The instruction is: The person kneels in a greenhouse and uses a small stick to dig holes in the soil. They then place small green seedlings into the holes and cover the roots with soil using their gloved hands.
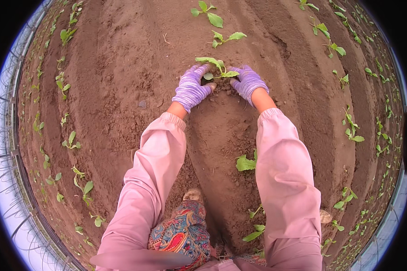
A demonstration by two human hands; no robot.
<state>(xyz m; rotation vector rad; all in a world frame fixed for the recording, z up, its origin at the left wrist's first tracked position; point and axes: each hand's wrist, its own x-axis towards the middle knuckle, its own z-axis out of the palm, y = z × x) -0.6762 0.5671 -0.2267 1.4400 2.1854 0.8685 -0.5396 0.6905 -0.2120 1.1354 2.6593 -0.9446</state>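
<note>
My left hand point(193, 86), in a purple and white knit glove, rests on the soil just left of a leafy green seedling point(220, 69). My right hand point(248, 83), gloved alike, is on the soil at the plant's right side, its fingers by a leaf. The seedling stands between my hands, its base in loose, crumbly soil point(224, 87). Some fingertips of both hands are hidden by leaves or soil. Neither hand shows a tool in it.
Two more seedlings point(229, 39) grow beyond my hands in the same row. A leafy plant point(246, 164) is beside my right sleeve. Rows of seedlings point(71, 140) run along both sides. My shoe point(193, 194) is on the soil below. A greenhouse wall point(12, 135) curves at the left.
</note>
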